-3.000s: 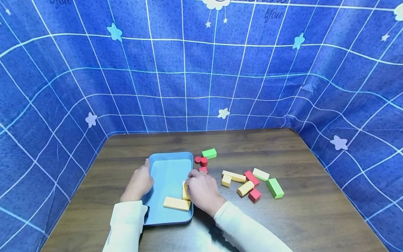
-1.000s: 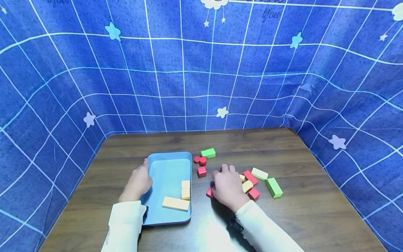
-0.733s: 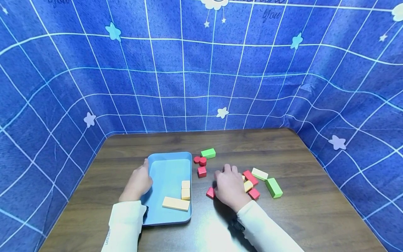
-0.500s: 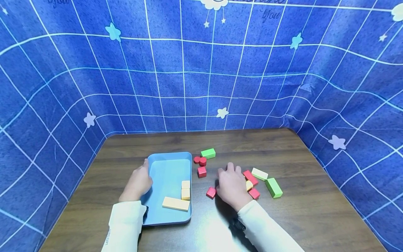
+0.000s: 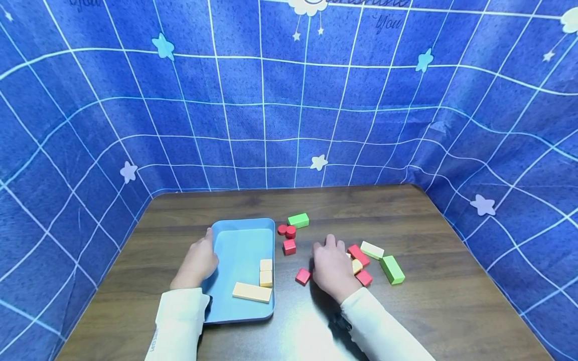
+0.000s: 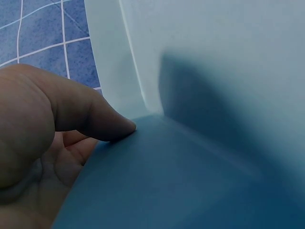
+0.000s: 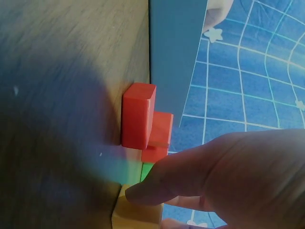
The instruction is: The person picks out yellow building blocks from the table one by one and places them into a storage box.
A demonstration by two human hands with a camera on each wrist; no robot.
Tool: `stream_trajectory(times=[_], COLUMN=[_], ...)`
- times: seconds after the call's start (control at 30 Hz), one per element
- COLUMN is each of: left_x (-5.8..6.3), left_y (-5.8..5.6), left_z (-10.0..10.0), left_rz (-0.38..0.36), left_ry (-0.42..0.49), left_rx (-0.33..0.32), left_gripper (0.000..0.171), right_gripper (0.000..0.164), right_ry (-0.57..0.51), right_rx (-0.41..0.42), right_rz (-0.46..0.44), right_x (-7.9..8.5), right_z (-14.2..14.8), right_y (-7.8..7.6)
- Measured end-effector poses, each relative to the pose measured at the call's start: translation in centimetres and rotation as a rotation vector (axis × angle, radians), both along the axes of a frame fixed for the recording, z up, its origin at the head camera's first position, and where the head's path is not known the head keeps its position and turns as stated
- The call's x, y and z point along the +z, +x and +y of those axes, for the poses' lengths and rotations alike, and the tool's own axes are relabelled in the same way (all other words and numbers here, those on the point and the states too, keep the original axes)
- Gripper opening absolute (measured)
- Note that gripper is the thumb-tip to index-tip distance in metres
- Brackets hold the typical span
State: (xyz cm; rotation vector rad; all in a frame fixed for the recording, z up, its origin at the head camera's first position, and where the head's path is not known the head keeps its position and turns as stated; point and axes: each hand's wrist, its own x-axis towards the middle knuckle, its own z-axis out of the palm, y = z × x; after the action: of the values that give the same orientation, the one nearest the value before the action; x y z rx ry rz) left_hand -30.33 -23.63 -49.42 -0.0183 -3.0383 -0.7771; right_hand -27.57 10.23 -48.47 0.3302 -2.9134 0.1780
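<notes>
My left hand [image 5: 197, 260] grips the left wall of a blue tray [image 5: 237, 245]; in the left wrist view the thumb [image 6: 102, 119] lies over the wall, with fingers behind it. Two small pale-yellow blocks [image 5: 266, 271] and a long flat one [image 5: 252, 292] lie in the tray. To the right, my right hand [image 5: 333, 265] is low over the table. The right wrist view has its thumb on a yellow block [image 7: 136, 215], the other fingers beyond it, pinching the block. From the head view the hand hides this block. A red block [image 5: 303, 276] lies just left of it.
Right of the hand cluster a red block [image 5: 358, 254], a yellow cylinder [image 5: 356, 266], another red block [image 5: 364, 278], a pale block [image 5: 372, 249] and a green block [image 5: 392, 269]. Near the tray's right rim are red pieces [image 5: 289, 246] and a green block [image 5: 298, 220].
My right hand has moved right from the tray's right rim to the yellow block, shifting slightly further right in the last second. The left hand stays on the tray.
</notes>
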Motion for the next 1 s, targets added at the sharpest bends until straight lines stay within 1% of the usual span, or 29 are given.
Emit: stream_trajectory(times=[0.13, 0.37, 0.73, 0.83, 1.0], left_x=[0.01, -0.04, -0.16, -0.14, 0.03], left_y=[0.01, -0.06, -0.13, -0.14, -0.04], left_z=[-0.04, -0.06, -0.06, -0.06, -0.02], left_rz=[0.001, -0.003, 0.006, 0.002, -0.002], left_ry=[0.0, -0.001, 0.001, 0.001, 0.006], left_rx=[-0.002, 0.003, 0.001, -0.001, 0.004], left_gripper=[0.068, 0.07, 0.07, 0.07, 0.068], right_gripper=[0.02, 0.023, 0.018, 0.018, 0.023], right_ry=[0.004, 0.018, 0.027, 0.014, -0.009], right_rx=[0.014, 0.068, 0.086, 0.093, 0.096], right_rz=[-0.003, 0.015, 0.012, 0.025, 0.066], right_x=[-0.07, -0.31, -0.31, -0.26, 0.02], right_z=[-0.15, -0.31, -0.39, -0.42, -0.5], right_y=[0.09, 0.35, 0.29, 0.25, 0.2])
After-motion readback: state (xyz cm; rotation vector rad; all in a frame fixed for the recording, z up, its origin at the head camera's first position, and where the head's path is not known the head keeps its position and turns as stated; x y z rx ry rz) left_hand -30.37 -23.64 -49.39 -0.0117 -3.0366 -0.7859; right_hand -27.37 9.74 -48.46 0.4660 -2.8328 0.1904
